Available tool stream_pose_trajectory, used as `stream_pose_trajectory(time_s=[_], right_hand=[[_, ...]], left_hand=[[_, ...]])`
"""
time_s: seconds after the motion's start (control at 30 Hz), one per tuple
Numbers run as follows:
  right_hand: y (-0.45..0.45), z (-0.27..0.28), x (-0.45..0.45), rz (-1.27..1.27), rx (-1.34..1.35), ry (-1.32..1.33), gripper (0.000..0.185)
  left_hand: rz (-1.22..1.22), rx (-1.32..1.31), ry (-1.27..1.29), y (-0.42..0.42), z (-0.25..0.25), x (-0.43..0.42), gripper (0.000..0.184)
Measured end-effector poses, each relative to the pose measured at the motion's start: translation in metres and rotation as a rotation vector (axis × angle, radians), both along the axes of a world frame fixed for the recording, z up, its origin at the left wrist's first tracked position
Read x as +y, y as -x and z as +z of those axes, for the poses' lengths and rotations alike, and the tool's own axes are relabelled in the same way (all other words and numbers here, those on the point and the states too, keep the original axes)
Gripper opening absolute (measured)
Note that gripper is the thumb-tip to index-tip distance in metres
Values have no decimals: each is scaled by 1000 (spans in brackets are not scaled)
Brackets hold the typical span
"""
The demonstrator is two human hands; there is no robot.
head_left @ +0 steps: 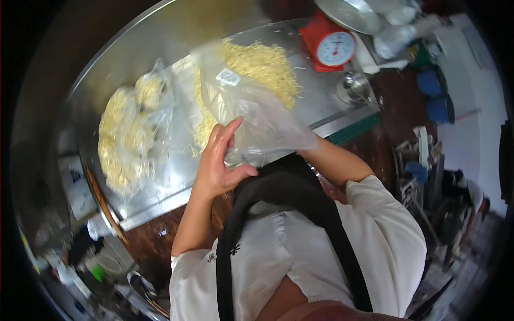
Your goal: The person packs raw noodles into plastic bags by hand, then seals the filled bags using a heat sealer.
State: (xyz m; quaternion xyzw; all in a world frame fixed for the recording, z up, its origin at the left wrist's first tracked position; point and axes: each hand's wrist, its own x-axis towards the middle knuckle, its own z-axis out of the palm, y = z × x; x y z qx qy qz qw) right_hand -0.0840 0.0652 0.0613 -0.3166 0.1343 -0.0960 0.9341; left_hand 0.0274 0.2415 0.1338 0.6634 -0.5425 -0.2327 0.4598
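Observation:
A clear plastic bag (257,112) with a small white printed label (228,77) is held up over the metal tray, and looks empty. Beside its lower left edge is my left hand (220,160), with thumb and fingers spread apart in a C shape. My right forearm (334,160) reaches up to the bag's right end, where the bag hides the hand and its fingers. Behind the bag, a loose heap of pale yellow noodle-like strands (267,69) lies on the tray.
Filled clear bags of the same strands (126,139) lie at the tray's left. A red dial scale (327,49) with a metal pan (349,13) stands at the back right. Near it are a steel container (354,88) and a green strip (353,130) along the edge.

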Motion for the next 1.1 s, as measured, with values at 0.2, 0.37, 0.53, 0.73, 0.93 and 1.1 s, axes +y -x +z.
stream_pose_trajectory(time_s=[0.2,0.37,0.53,0.73,0.93,1.1], right_hand=[[81,-70,-57,-184,257,933,34],[206,-97,-96,-213,510,501,18],[340,-62,-148,-241,560,613,26],[529,-8,-243,-338,961,1215,44],[560,115,-365,-429,519,2052,43],[568,90,-494,-99,243,1530,17]], left_hand=[[261,-215,335,26,-22,-54,56],[-445,-538,278,108,21,-116,65],[-644,-633,45,203,-11,-253,37],[-742,-196,189,335,-44,-395,25],[-886,-36,12,410,-3,-495,12],[-671,573,-223,334,-19,-568,15]])
